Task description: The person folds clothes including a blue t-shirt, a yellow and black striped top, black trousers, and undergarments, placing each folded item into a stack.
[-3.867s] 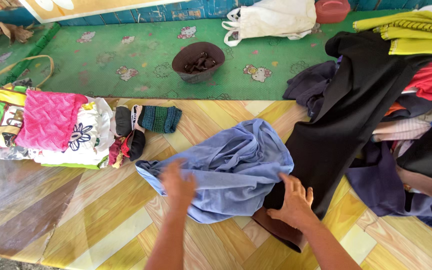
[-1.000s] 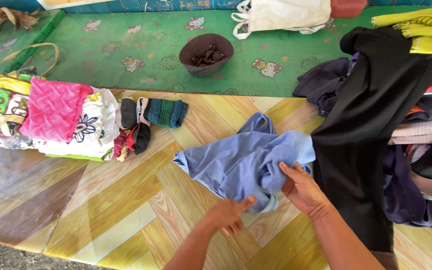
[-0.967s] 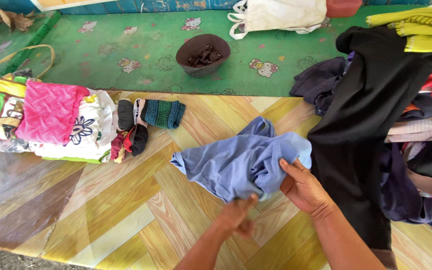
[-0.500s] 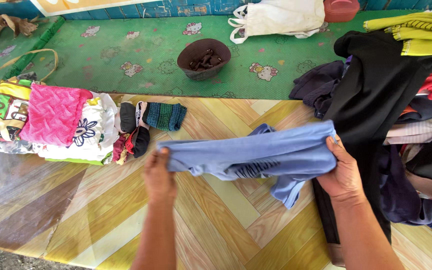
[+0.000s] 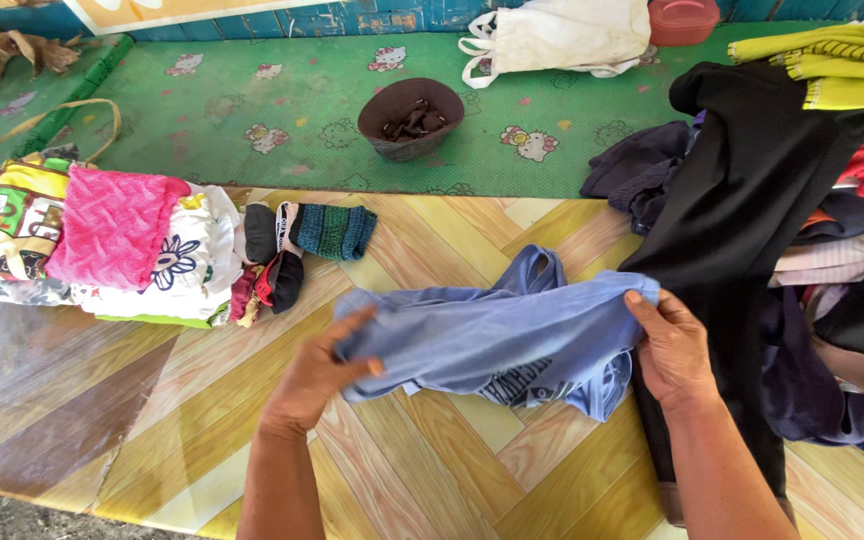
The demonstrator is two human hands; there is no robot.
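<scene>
Blue shirt (image 5: 492,335) is held stretched just above the yellow patterned floor mat (image 5: 412,470), between the folded pile (image 5: 122,250) and the heap of unsorted clothes (image 5: 802,250). Left hand (image 5: 317,370) pinches the left end, fingers closed on fabric. Right hand (image 5: 672,345) grips the right end, thumb on top. Risk: the lower part sags in bunched folds, so laid down like this it would likely crease. The right end sits over the black garment (image 5: 722,230) and could snag it.
</scene>
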